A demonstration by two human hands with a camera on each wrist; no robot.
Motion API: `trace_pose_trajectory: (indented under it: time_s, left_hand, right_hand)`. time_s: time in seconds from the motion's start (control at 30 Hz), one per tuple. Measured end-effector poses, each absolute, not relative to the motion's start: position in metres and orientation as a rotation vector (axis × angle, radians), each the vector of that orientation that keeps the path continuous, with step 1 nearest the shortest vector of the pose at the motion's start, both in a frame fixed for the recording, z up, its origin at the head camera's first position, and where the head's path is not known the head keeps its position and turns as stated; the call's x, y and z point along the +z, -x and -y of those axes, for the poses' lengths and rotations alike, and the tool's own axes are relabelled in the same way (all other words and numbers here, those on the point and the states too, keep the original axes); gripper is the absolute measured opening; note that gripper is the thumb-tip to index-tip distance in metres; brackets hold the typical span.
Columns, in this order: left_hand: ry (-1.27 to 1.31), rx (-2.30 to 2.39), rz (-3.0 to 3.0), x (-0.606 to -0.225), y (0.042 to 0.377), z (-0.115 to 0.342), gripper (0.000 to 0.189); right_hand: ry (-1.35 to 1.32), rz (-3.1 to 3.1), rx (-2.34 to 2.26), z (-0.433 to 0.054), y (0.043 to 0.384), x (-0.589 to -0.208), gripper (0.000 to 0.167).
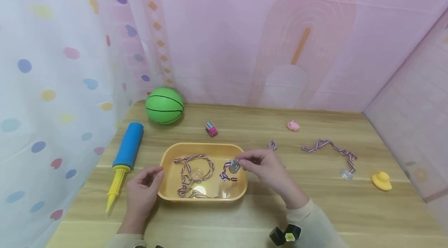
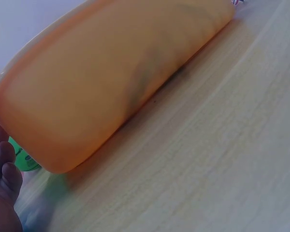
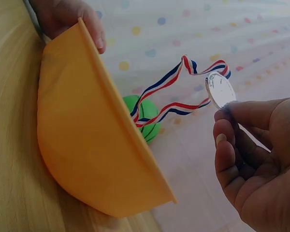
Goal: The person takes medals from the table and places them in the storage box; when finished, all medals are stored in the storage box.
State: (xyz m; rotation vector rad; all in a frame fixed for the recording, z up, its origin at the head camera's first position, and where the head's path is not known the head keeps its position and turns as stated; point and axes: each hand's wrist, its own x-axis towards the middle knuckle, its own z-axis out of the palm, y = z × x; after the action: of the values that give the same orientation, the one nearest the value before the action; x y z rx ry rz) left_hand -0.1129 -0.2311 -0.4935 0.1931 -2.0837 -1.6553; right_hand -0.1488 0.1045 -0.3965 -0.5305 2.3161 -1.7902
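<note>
A right hand (image 1: 264, 168) pinches a silver medal (image 1: 234, 166), its ribbon (image 3: 162, 85) trailing beyond the fingertips (image 3: 244, 110); the left hand (image 1: 142, 191) grips a yellow tray (image 1: 224, 151) rim, apparently steadying it.

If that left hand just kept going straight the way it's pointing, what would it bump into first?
Most likely the yellow tray: the left hand is right at the tray's left rim, though its exact direction is hard to judge.

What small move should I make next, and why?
Perhaps lower the silver medal the rest of the way into the tray: your right grip pinches it above, its ribbon trails inside, and other medals lie there.
</note>
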Motion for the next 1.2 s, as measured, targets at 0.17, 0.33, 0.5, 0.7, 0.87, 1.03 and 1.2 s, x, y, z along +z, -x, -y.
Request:
trace_pose_trajectory:
  time_s: [0.17,0.33,0.5,0.7,0.87,1.03,1.2]
  left_hand:
    - [-0.223,-1.626,2.14,-0.492,0.112,0.23,0.01]
    - [-0.225,-1.625,2.138,-0.491,0.112,0.231,0.01]
    - [-0.221,-1.627,2.144,-0.492,0.112,0.231,0.011]
    - [-0.25,-1.627,2.17,-0.487,0.11,0.229,0.012]
    - [-0.248,-1.618,2.184,-0.472,0.105,0.223,0.012]
    - [-0.251,-1.652,2.159,-0.475,0.106,0.225,0.011]
    - [-0.221,-1.673,2.109,-0.489,0.112,0.23,0.01]
  right_hand:
    - [0.546,-2.385,-1.646,-0.099,0.158,-0.402,0.013]
    - [0.589,-2.441,-1.485,-0.095,0.17,-0.402,0.01]
    - [0.746,-2.504,-1.294,-0.09,0.181,-0.402,0.009]
    - [0.867,-2.461,-1.086,-0.081,0.191,-0.401,0.008]
    - [0.963,-2.39,-1.021,-0.075,0.198,-0.404,0.007]
    - [1.055,-2.296,-0.986,-0.07,0.204,-0.406,0.007]
    - [1.095,-2.251,-0.929,-0.065,0.207,-0.407,0.01]
